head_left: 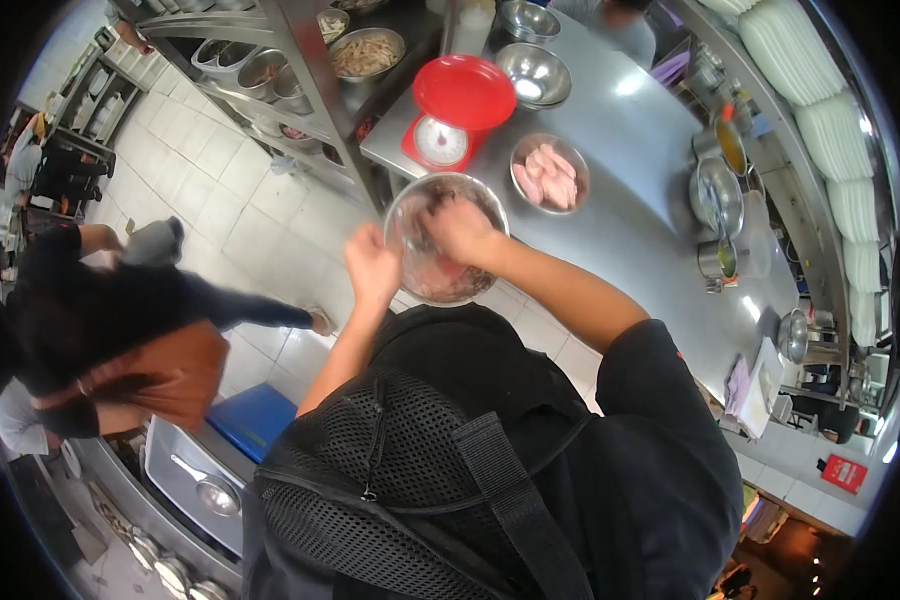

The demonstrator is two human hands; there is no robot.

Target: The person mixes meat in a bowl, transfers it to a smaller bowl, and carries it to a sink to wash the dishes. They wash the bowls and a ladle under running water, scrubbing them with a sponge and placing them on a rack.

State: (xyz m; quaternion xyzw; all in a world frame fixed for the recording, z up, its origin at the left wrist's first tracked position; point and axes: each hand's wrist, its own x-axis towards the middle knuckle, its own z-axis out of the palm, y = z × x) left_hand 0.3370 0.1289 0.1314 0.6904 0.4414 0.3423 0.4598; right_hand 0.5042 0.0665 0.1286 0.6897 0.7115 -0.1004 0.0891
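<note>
A large metal mixing bowl [492,205] is in front of my body at the corner of the steel table, with a wet, pinkish-brown mixture inside. My left hand [373,262] is closed at the bowl's left rim. Inside the bowl, my right hand [457,230] reaches down into the mixture, its fingers blurred and partly hidden. To the right, a smaller metal bowl [583,165] holds pale pink pieces of raw meat [547,177]. Behind the mixing bowl stands a red kitchen scale [440,142] with a round dial and a red pan [464,92] on top.
The steel table [630,250] extends to the right, with metal bowls [533,74] at its back and pots [718,258] along the far side. Stacked white plates [795,50] line a shelf. At left, a person in an orange apron [155,375] is near a blue lid [253,420].
</note>
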